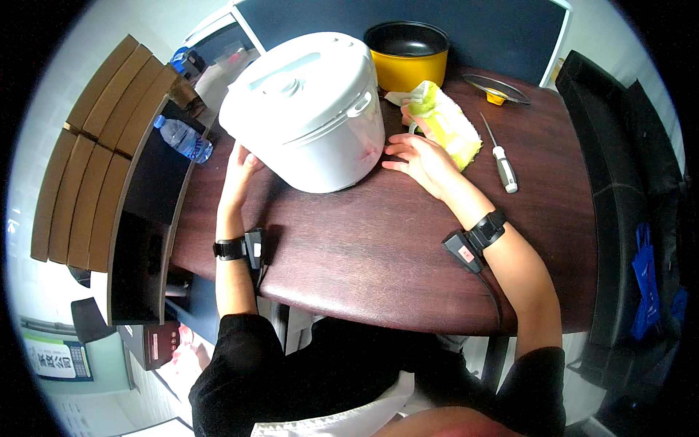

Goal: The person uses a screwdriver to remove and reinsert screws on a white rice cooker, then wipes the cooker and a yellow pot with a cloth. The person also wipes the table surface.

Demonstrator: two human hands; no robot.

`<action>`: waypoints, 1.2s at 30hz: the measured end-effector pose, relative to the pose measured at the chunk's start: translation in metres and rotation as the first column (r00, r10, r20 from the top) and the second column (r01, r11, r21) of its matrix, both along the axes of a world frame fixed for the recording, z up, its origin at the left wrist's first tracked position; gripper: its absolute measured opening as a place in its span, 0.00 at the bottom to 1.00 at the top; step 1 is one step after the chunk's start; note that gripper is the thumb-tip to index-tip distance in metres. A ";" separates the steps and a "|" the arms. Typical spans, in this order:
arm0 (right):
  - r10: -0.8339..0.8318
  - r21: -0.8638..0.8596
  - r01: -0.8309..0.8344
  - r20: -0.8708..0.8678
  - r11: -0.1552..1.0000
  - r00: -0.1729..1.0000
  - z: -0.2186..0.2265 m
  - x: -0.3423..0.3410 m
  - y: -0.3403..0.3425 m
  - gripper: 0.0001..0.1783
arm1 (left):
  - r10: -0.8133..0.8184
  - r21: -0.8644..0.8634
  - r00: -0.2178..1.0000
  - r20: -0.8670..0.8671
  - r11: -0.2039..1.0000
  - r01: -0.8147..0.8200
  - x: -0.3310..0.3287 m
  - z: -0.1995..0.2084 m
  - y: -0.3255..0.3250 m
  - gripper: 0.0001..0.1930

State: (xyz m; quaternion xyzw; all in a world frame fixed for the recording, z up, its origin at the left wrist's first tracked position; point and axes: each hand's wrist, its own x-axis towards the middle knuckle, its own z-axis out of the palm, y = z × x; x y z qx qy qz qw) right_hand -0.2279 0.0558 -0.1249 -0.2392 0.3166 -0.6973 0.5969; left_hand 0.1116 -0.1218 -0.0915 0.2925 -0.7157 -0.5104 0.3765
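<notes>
A white rice cooker with its lid down stands on the dark wooden table. My left hand is at its lower left side, thumb against the wall and the other fingers partly hidden behind it. Just off the cooker's right side, my right hand has its fingers spread, the tips close to or touching the wall. Beside that hand lies a yellow-green and white cloth. Behind it stands a yellow pot with a black inside.
A screwdriver and a glass lid with a yellow knob lie to the right. On the left are a water bottle and stacked cardboard boxes. A dark partition closes the far edge; a black sofa stands at right.
</notes>
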 end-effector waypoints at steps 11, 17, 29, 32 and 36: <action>0.014 0.013 -0.014 -0.050 1.000 0.999 0.002 0.001 0.004 0.27 | -0.018 0.012 1.000 -0.019 1.000 0.018 -0.012 0.018 0.018 0.49; 0.032 0.087 0.046 -0.733 0.995 0.679 0.019 -0.010 0.002 0.13 | -0.041 -0.297 0.997 -0.062 0.955 0.021 -0.007 0.029 0.006 0.51; 0.161 -0.014 0.318 -0.842 0.948 -0.516 0.026 -0.055 0.013 0.31 | 0.436 -0.969 0.865 0.246 0.130 0.210 -0.085 0.149 0.130 0.48; 0.183 0.067 0.278 -0.889 0.958 -0.419 0.030 -0.064 0.009 0.24 | 0.602 -0.963 0.754 0.264 0.123 0.239 -0.108 0.135 0.126 0.49; 0.259 0.245 0.093 -0.948 0.965 -0.187 0.056 -0.078 0.023 0.22 | 0.604 -0.966 0.755 0.256 0.123 0.229 -0.110 0.130 0.121 0.47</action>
